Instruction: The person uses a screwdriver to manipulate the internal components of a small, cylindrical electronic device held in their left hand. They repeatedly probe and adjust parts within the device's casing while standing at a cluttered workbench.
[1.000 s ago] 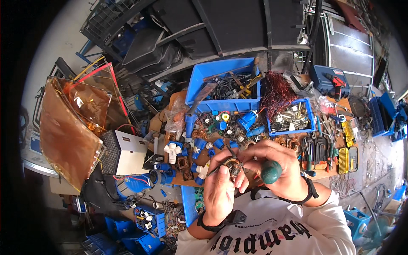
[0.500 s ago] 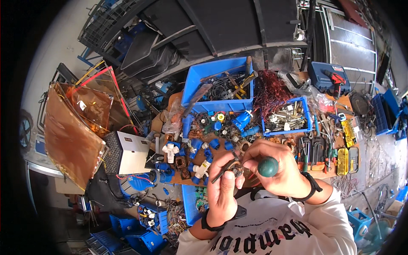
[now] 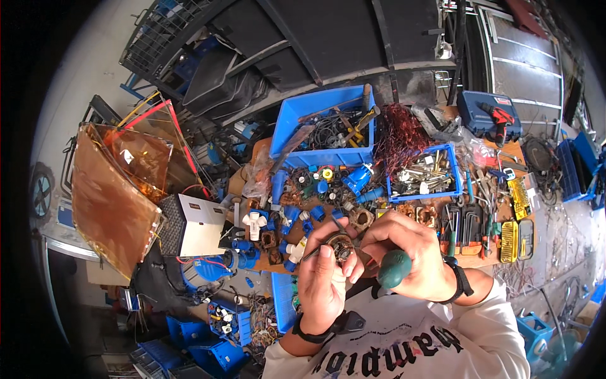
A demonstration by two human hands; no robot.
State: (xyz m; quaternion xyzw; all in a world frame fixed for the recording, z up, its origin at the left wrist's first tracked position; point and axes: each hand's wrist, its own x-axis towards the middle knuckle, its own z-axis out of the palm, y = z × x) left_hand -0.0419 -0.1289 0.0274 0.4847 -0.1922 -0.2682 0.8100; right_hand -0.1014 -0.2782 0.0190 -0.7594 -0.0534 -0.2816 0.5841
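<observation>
My left hand [image 3: 323, 278] is closed round a small round brown part with dark metal inside [image 3: 341, 247]; dark strips stick out beside it. Thumb and fingers pinch its rim, and its open face is turned up. Just to the right, my right hand [image 3: 410, 246] grips a tool by its bulbous green handle [image 3: 395, 268]. The tool's shaft and tip are hidden by the hand, so I cannot tell its exact kind or whether it touches the part. Beyond my hands lie blue plastic fittings [image 3: 290, 216] and a white fitting [image 3: 254, 225].
A big blue crate [image 3: 325, 156] of cables and tools stands at the back, near tangled red wire [image 3: 401, 136]. Metal pieces fill a smaller blue tray [image 3: 424, 196]. Hex keys [image 3: 472, 224] and a red drill [image 3: 500, 121] lie to the right; a white box [image 3: 201, 226] stands left.
The round part has tilted so its inside faces up more, and my left hand has shifted slightly left. The green handle has come down and tipped toward me in my right hand.
</observation>
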